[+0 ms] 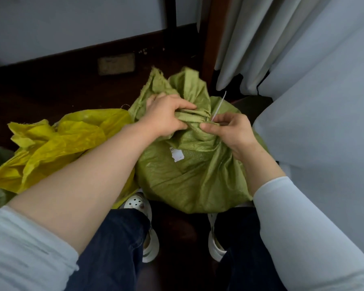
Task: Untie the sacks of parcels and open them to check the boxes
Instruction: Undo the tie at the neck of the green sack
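Hands (166,114) (229,129) grip green sack's (187,175) tied neck between them.

The woven sack (189,177) is coloured olive green, its label (178,155) and tie (218,107) white. A second sack (57,148) is coloured bright yellow. The trousers (114,248) are seen in navy, the shoes (135,203) in white.

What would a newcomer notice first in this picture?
A bulging green sack stands in the centre, its neck bunched. The left hand grips the gathered neck while the right hand pinches the white tie. A crumpled yellow sack lies to its left.
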Demonstrator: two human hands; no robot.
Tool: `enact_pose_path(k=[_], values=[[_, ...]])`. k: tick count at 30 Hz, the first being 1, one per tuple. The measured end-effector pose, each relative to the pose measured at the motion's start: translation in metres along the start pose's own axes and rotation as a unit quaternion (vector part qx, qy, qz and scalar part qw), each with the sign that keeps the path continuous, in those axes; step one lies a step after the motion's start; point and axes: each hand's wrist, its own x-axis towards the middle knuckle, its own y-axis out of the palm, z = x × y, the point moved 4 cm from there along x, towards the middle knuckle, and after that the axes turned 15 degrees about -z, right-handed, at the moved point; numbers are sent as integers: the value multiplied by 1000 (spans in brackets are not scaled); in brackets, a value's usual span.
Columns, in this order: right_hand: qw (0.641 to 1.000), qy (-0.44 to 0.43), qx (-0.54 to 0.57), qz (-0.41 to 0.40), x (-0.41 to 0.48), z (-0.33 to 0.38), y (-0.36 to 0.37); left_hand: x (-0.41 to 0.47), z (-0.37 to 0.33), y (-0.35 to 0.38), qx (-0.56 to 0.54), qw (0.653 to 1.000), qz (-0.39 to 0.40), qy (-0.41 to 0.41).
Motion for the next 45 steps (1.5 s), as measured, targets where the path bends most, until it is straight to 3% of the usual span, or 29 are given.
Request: enact_pose_path(k=[3,6,8,9,10,12,14,21,27,29,33,36,42,45], values=[[999,25,42,-10,4,-2,-1,-7,-2,-7,-69,992,-102,6],[998,17,50,-20,5,-3,2,-22,-22,-13,-9,952,-257,167],[999,-25,22,-24,5,0,5,-28,-36,-1,-43,934,-234,268],[998,-50,1,-27,4,2,7,-30,-41,8,-63,941,-187,274],[998,-65,-10,-26,4,4,9,-30,-43,16,-83,959,-134,234],[999,-52,-12,-11,4,2,11,-27,-31,26,-122,986,-83,73],[999,-28,-14,9,2,1,14,-24,-13,34,-161,983,-75,-45],[991,-113,-72,10,3,5,21,-30,10,40,-327,925,-61,-183],[979,-182,-92,-17,-3,10,30,-28,13,51,-297,912,-158,-235],[981,-177,-78,-20,-2,9,30,-25,18,51,-294,903,-164,-266],[983,-168,-76,-8,-2,10,32,-20,21,51,-278,917,-142,-249],[992,-122,-31,-2,0,11,27,-21,26,47,-335,891,-148,-267],[968,-118,-197,102,0,2,30,-28,30,47,-384,877,-161,-240],[966,-142,-206,68,2,6,29,-28,32,47,-381,887,-149,-213]])
